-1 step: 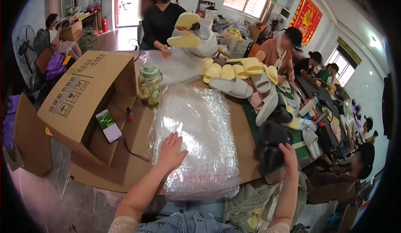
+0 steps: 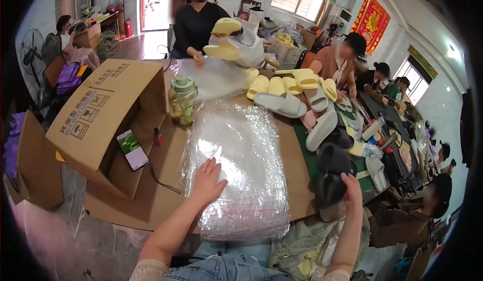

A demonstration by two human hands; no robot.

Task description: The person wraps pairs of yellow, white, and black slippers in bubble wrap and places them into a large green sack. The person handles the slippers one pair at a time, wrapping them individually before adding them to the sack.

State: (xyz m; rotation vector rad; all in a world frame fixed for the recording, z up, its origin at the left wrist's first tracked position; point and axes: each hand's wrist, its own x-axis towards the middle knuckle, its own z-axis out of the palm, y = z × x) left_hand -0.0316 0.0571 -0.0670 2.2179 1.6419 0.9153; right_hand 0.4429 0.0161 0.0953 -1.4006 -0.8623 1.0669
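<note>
My left hand (image 2: 207, 180) lies flat, fingers spread, on a stack of clear plastic bags (image 2: 241, 140) in front of me. At the right edge of the cardboard-covered table, my right hand (image 2: 353, 188) grips a pair of black slippers (image 2: 334, 172). The slippers are slightly blurred, and my fingertips are partly hidden behind them. Just beyond them is a heap of slippers, with a grey slipper (image 2: 322, 130) nearest and several yellow slippers (image 2: 276, 86) farther back.
An open cardboard box (image 2: 95, 125) stands at the left, with a lit phone (image 2: 133, 150) and a small red bottle (image 2: 158, 136) by its opening. A lidded glass jar (image 2: 182, 102) stands behind the bags. Across the table, a person in black (image 2: 198, 24) handles yellow slippers; others work at the right.
My right hand and the black slippers have shifted slightly to the right. My left hand stays on the bags.
</note>
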